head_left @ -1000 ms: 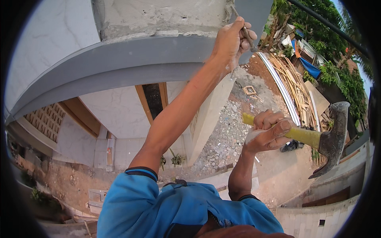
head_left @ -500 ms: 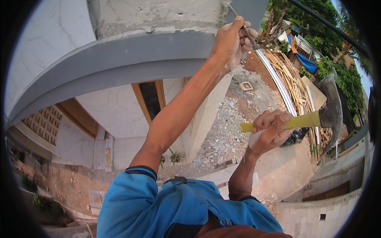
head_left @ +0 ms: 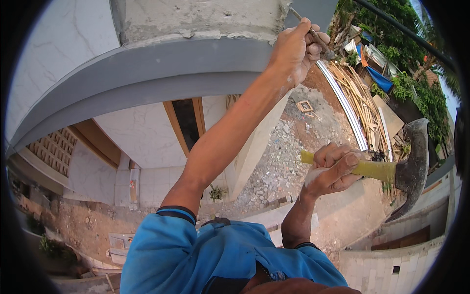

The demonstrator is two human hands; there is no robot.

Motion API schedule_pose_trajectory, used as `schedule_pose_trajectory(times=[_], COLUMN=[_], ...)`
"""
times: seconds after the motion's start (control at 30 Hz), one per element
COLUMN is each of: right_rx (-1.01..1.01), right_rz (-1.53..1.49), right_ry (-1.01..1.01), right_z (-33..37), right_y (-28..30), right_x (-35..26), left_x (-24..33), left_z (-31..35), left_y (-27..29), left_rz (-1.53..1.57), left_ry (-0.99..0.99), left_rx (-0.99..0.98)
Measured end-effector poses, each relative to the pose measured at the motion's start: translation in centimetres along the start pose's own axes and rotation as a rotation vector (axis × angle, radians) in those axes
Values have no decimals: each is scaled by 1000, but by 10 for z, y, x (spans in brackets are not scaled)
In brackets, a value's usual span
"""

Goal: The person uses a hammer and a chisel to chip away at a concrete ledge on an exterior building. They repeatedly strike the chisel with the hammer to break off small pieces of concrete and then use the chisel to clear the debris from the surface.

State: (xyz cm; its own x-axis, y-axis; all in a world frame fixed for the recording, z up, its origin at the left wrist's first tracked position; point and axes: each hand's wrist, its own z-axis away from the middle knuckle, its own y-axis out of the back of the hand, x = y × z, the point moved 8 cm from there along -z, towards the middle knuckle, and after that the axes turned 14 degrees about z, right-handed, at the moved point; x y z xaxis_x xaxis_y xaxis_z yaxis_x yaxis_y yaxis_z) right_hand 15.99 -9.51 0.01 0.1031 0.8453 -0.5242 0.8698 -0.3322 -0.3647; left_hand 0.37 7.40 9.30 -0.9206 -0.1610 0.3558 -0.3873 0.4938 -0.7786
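Observation:
Up near the corner of the rough cement wall, my left hand (head_left: 298,51) is closed around a thin metal chisel (head_left: 324,46). The chisel slants, its upper end at the edge of the bare cement (head_left: 205,19) and its blunt, battered end toward the lower right. Whether the tip touches the wall I cannot tell. Lower and to the right, my right hand (head_left: 334,169) grips a hammer (head_left: 376,170) by its yellow handle. The dark metal head, with a long curved claw, points to the right, well apart from the chisel. Pale dust marks both hands.
A grey painted beam (head_left: 196,59) runs below the cement, beside a white marbled panel (head_left: 63,63). Far below lie rubble (head_left: 274,161), a pile of bamboo poles and timber (head_left: 360,98), and a small wooden frame (head_left: 304,106). A dark cable (head_left: 406,32) crosses the upper right.
The hammer has swung down, its head now lower, while my right hand has shifted slightly. My left hand and the chisel have moved a little to the right.

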Motion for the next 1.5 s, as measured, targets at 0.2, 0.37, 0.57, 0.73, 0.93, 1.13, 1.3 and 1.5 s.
schedule_pose_trajectory(times=[0.2,0.37,0.57,0.73,0.93,1.13,1.3,1.5], right_rx=[-165,-206,-258,-203,-14,-90,-64,-106], right_rz=[522,141,559,132,21,54,48,89], right_ry=[150,-14,142,-143,181,22,-7,-90], right_z=[5,14,5,15,9,3,1,4], right_y=[-41,-32,-56,-26,-25,-27,-22,-16], right_x=[50,33,59,43,23,34,25,22], left_x=[-1,10,1,12,15,15,18,13], left_z=[-4,-5,-6,-9,1,6,-21,-25], left_y=[-3,0,2,8,2,-28,-30,-31], left_rz=[47,101,114,61,-170,-386,-250,-219], left_ry=[24,77,-13,29,15,-44,-52,-82], left_rx=[5,-37,124,40,14,-153,-127,-151])
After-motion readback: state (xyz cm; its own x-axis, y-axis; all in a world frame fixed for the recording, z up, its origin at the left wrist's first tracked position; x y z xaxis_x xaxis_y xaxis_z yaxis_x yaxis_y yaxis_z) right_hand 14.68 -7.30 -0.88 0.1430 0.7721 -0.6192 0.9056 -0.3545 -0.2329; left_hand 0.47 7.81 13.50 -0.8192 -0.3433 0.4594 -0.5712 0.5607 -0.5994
